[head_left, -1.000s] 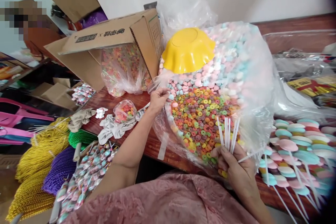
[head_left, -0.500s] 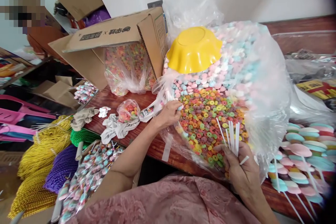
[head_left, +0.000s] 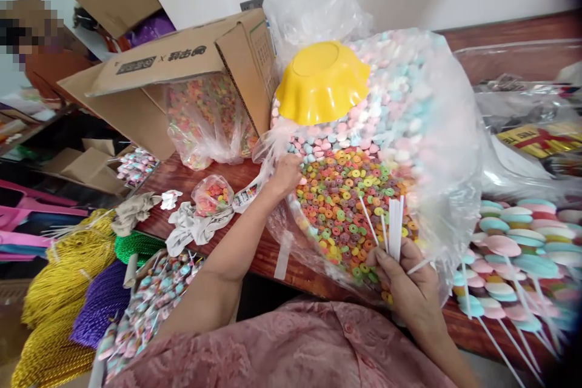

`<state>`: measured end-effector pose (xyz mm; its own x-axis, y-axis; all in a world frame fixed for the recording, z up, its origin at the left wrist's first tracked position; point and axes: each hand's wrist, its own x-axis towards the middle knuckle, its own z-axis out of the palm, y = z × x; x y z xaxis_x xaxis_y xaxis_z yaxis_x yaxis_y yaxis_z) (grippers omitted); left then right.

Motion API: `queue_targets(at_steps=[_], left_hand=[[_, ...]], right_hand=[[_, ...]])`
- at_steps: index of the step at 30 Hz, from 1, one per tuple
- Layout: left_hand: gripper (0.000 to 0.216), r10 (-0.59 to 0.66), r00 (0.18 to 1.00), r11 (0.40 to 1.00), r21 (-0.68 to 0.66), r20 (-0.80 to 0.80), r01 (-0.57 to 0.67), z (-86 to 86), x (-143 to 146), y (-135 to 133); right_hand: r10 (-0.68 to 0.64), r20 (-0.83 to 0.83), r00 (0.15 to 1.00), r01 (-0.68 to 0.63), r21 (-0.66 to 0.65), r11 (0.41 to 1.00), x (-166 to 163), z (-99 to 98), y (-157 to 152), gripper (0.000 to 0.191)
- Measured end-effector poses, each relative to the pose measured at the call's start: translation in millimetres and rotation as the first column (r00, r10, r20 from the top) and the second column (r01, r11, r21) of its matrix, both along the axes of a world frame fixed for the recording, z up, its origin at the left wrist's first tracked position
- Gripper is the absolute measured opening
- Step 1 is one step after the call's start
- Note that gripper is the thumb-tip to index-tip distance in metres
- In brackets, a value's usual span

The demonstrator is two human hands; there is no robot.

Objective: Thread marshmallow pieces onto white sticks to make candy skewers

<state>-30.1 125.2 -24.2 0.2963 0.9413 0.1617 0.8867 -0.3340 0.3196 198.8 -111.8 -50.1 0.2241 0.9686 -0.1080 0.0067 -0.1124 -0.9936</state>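
Note:
My right hand (head_left: 409,276) is closed around several thin white sticks (head_left: 394,227), which fan upward over the ring-shaped gummy candies (head_left: 350,206). My left hand (head_left: 285,177) is at the left edge of the candy pile, its fingers curled together beside pink, white and blue marshmallow-like candies (head_left: 318,147). A small pale piece shows at its fingertips; I cannot make out whether it is gripped. Both kinds of candy lie on a clear plastic sheet or bag (head_left: 459,151). An upside-down yellow bowl (head_left: 322,85) with a wavy rim rests on the marshmallow candies.
An open cardboard box (head_left: 250,66) with a bag of gummy rings (head_left: 207,109) stands left. Finished candy sticks (head_left: 518,254) lie at right. Wrapped candies (head_left: 159,291) fill a box below the table, beside gold (head_left: 63,309) and purple cords (head_left: 102,300). Another person is far left.
My left hand has moved slightly up and farther toward the marshmallow-like candies. The sticks in my right hand are bunched closer together. The whole view has shifted a little.

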Motion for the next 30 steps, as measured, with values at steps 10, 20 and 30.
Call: queue_targets(at_steps=[10, 20, 30], left_hand=[[0.030, 0.088, 0.996, 0.992, 0.086, 0.023, -0.090, 10.3, 2.0, -7.3], [0.020, 0.133, 0.336, 0.951, -0.216, 0.932, 0.222, 25.3, 20.4, -101.7], [0.031, 0.292, 0.163, 0.906, -0.327, 0.942, 0.268, 9.2, 31.7, -145.4]], right_hand=[[-0.030, -0.180, 0.983, 0.029, -0.006, 1.000, -0.7, 12.8, -1.4, 0.024], [0.121, 0.253, 0.960, -0.157, 0.127, 0.979, -8.7, 21.0, -3.5, 0.017], [0.243, 0.410, 0.879, -0.303, 0.087, 0.949, -7.7, 11.8, -2.8, 0.026]])
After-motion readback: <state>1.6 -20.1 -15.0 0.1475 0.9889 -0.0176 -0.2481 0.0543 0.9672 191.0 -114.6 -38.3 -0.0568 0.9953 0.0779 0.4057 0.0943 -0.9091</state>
